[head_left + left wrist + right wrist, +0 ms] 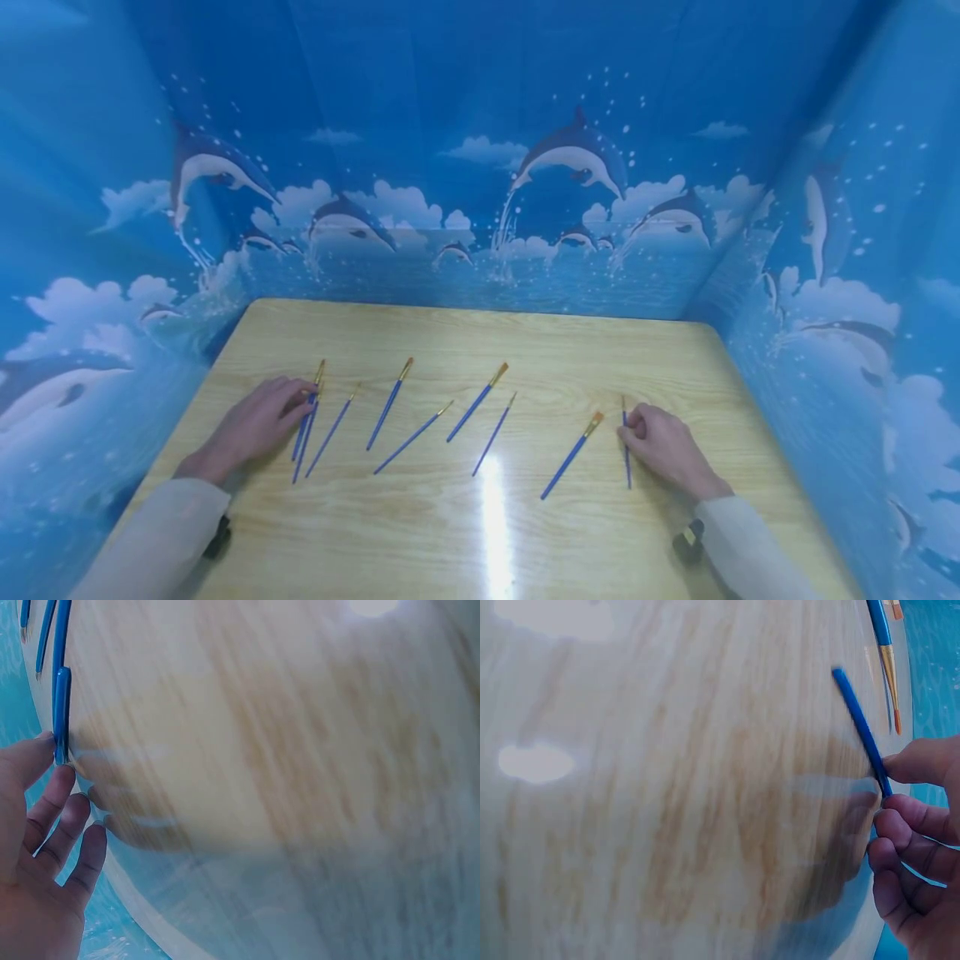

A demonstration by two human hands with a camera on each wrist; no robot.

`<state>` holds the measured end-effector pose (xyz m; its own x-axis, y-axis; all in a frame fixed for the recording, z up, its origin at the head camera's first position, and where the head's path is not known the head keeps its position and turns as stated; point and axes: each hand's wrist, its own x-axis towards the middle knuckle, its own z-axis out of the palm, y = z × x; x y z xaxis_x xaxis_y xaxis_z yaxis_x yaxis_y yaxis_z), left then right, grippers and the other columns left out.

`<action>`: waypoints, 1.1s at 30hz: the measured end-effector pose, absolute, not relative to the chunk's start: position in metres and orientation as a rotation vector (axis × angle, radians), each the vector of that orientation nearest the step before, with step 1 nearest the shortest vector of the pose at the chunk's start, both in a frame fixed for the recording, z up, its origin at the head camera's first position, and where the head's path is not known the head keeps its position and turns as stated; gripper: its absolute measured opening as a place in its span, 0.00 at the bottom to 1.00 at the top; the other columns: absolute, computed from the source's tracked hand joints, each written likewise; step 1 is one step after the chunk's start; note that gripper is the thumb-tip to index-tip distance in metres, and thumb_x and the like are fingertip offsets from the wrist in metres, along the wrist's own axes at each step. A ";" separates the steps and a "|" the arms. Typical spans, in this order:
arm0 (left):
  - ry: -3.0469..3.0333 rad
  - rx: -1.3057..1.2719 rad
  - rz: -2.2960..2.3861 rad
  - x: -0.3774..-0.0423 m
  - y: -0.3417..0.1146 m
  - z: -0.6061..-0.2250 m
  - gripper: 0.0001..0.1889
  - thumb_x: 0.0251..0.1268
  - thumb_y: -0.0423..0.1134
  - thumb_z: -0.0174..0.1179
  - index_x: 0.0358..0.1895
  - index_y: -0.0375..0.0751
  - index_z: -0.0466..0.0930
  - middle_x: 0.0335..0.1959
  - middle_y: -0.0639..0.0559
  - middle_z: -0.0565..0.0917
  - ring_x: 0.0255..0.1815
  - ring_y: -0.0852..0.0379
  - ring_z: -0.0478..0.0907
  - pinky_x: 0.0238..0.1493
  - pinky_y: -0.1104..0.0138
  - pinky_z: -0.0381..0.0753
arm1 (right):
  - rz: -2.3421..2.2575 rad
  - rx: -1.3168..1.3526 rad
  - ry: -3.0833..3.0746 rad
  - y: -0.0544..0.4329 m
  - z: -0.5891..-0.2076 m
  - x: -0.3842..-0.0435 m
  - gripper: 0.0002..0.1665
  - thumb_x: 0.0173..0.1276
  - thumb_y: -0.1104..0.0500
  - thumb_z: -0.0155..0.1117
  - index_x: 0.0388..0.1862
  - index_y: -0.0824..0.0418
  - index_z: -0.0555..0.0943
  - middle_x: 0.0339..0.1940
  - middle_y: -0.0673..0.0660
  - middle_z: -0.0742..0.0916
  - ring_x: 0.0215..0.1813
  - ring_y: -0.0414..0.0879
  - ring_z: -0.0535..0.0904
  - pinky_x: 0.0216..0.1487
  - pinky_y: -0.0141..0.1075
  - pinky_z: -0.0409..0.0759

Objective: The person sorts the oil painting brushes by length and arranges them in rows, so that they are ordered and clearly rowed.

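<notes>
On the left of the table, my left hand (258, 423) pinches a blue-handled paintbrush (63, 712) between thumb and index finger. A second paintbrush (300, 458) lies close alongside, overlapping it in the head view. The other fingers of that hand are loosely bent. Over on the right, my right hand (667, 446) grips a thin blue paintbrush (862, 731) between thumb and fingertips, its handle pointing toward me. A wider flat paintbrush (572, 457) with a gold ferrule lies just left of the right hand.
Between the hands lie several more paintbrushes, including a thin one (331, 433), a slanted one (412, 439) and a flat-tipped one (476, 404). They rest on a light wood-grain table (375, 533). Blue dolphin-print sheeting (450, 100) hangs behind and at both sides.
</notes>
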<state>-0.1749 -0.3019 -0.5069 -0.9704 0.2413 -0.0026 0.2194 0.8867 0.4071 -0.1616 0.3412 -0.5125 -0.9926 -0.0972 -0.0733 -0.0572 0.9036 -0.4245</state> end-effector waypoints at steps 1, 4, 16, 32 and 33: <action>2.997 0.364 0.638 -0.175 -0.302 -0.507 0.20 0.83 0.44 0.62 0.69 0.42 0.80 0.65 0.35 0.84 0.67 0.32 0.79 0.70 0.29 0.75 | -0.659 -0.119 2.974 0.341 -0.512 -0.162 0.16 0.77 0.53 0.69 0.50 0.65 0.84 0.39 0.56 0.89 0.40 0.47 0.84 0.40 0.42 0.87; 2.991 0.346 0.633 -0.175 -0.302 -0.508 0.20 0.83 0.45 0.61 0.70 0.43 0.80 0.66 0.36 0.84 0.68 0.33 0.79 0.71 0.30 0.75 | -0.657 -0.133 2.992 0.343 -0.513 -0.162 0.14 0.77 0.54 0.69 0.50 0.64 0.85 0.40 0.56 0.89 0.41 0.48 0.85 0.42 0.44 0.88; 2.986 0.357 0.624 -0.176 -0.302 -0.508 0.20 0.83 0.45 0.62 0.70 0.43 0.80 0.66 0.35 0.83 0.68 0.33 0.78 0.71 0.30 0.75 | -0.690 -0.184 3.064 0.362 -0.515 -0.162 0.09 0.76 0.62 0.69 0.51 0.65 0.87 0.46 0.62 0.90 0.48 0.56 0.88 0.54 0.59 0.89; 2.984 0.363 0.616 -0.177 -0.304 -0.508 0.20 0.83 0.44 0.61 0.70 0.43 0.80 0.69 0.34 0.82 0.72 0.31 0.76 0.74 0.29 0.72 | -0.679 -0.201 3.104 0.379 -0.515 -0.161 0.06 0.76 0.63 0.71 0.47 0.65 0.87 0.43 0.63 0.89 0.46 0.58 0.85 0.51 0.61 0.86; 2.984 0.361 0.615 -0.177 -0.304 -0.508 0.20 0.83 0.44 0.61 0.70 0.43 0.80 0.69 0.34 0.82 0.72 0.31 0.75 0.74 0.29 0.72 | -0.674 -0.197 3.099 0.379 -0.515 -0.161 0.06 0.76 0.64 0.71 0.47 0.65 0.87 0.43 0.62 0.89 0.46 0.57 0.85 0.50 0.60 0.86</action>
<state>-0.1766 -0.3038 -0.5077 -0.9696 0.2436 -0.0245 0.2141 0.8921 0.3979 -0.1614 0.3788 -0.5147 -0.9917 -0.1131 0.0610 -0.1282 0.9023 -0.4117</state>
